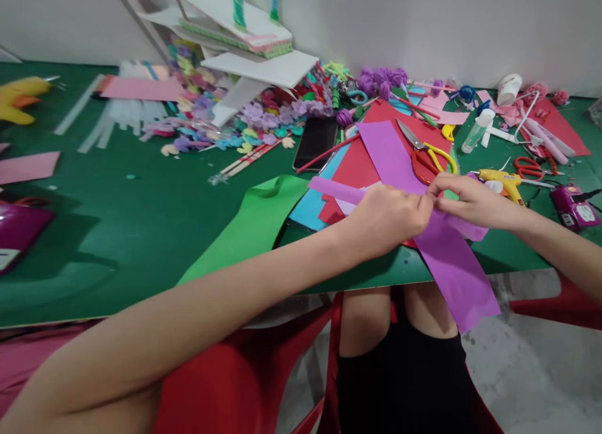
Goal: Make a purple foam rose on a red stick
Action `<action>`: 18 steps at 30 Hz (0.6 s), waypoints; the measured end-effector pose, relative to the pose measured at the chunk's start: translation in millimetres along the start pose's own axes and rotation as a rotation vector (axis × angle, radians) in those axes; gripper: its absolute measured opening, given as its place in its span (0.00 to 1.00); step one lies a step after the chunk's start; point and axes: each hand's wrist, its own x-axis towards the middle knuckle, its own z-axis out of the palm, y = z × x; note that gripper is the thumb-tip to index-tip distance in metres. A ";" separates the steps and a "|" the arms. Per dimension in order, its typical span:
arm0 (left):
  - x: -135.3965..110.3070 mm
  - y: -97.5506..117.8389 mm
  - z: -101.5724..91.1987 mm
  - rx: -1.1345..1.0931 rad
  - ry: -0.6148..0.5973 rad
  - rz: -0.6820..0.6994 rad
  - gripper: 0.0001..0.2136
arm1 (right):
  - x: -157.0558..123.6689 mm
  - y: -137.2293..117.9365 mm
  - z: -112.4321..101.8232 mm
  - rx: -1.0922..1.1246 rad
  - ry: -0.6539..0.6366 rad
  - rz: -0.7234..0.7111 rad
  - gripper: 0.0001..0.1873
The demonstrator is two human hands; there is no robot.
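My left hand (392, 221) is closed around a narrow folded or rolled strip of light purple paper (336, 189), whose far end sticks out to the left. At its knuckles, my right hand (470, 199) meets it with thumb and forefinger pinched on the same strip; part of the strip shows below the right hand. Beneath both hands lies a wide flat purple paper strip (456, 268), running diagonally and hanging over the table's front edge. Red-and-yellow-handled scissors (426, 152) rest on it just beyond my hands. The pinch point itself is largely hidden by my fingers.
Red paper (376, 111) and a green sheet (256, 211) lie nearby. To the right are a yellow glue gun (503, 182), red-handled scissors (529, 167) and a glue bottle (477, 132). A phone (316, 142), craft flowers (263, 115) and a white tiered model (263, 67) stand behind.
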 end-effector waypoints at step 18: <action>-2.3 -8.7 17.9 -0.143 0.244 0.290 0.11 | 9.4 23.2 -5.9 0.569 -0.424 0.324 0.04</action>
